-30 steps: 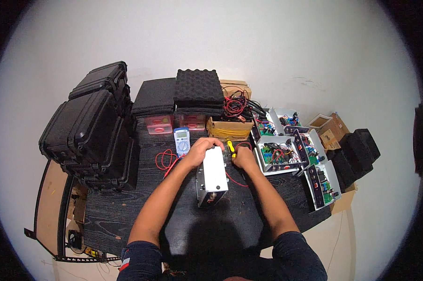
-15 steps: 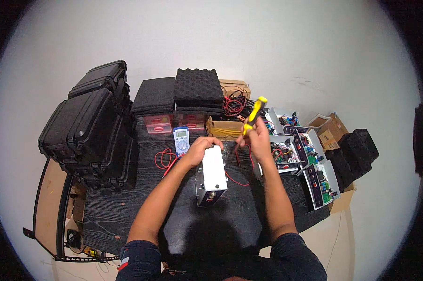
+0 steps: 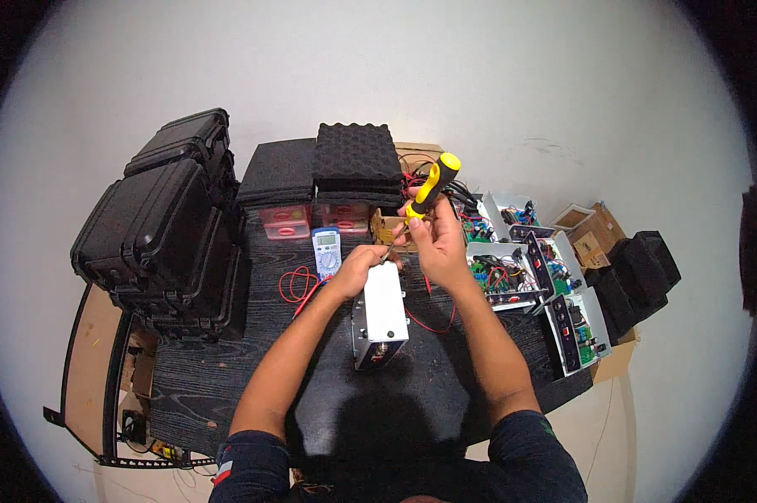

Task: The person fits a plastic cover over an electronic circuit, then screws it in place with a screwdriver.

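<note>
A white metal box [image 3: 382,312] stands on the dark table [image 3: 227,377] in front of me. My left hand [image 3: 361,261] grips its far end. My right hand [image 3: 435,239] is raised just behind the box and holds a screwdriver with a yellow and black handle [image 3: 433,184]; the handle points up and away, and the tip slants down toward the box's far edge. A blue multimeter [image 3: 325,250] lies just left of my left hand, with red leads [image 3: 299,285] looped beside it.
Black hard cases [image 3: 165,235] are stacked at the left. Foam pads [image 3: 355,161] sit on small plastic drawers at the back. Several open white units with circuit boards [image 3: 533,272] lie at the right, beside cardboard boxes [image 3: 594,230] and black foam blocks [image 3: 642,272].
My right hand has lifted the screwdriver from the box's far end; it now sits a little lower and nearer the box than half a second ago. The left hand stays on the box.
</note>
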Demonstrator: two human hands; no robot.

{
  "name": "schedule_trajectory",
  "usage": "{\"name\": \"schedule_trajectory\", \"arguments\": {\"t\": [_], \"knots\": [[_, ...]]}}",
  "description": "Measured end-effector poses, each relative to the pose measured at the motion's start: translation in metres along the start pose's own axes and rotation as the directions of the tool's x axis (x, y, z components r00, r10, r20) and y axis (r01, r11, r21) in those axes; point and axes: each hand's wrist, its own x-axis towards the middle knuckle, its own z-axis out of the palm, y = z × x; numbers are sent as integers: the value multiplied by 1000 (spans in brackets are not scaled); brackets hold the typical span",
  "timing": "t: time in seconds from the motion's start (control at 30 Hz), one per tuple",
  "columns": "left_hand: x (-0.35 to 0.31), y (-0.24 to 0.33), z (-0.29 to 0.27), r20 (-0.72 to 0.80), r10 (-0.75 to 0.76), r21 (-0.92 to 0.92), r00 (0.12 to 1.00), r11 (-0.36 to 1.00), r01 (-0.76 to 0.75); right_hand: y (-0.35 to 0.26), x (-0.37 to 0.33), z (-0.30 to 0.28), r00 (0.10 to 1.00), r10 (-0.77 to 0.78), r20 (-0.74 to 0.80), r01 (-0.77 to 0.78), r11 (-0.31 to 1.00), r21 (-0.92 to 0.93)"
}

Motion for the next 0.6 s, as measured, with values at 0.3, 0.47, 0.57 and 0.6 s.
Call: {"name": "schedule_trajectory", "arguments": {"t": [0.3, 0.47, 0.57, 0.6], "knots": [[1, -1, 0, 20, 23, -4, 1000, 1000, -23, 3, 0, -1, 999, 39, -28, -38, 999, 38], [3, -9, -2, -7, 44, -2, 999, 999, -44, -3, 7, 7, 998, 43, -48, -36, 992, 121], [3, -6, 0, 4, 84, 65, 996, 994, -84, 1, 9, 7, 996, 48, -80, -38, 992, 124], [3, -7, 1, -5, 75, 62, 997, 995, -74, 0, 10, 6, 996, 48, -81, -38, 992, 123]]}}
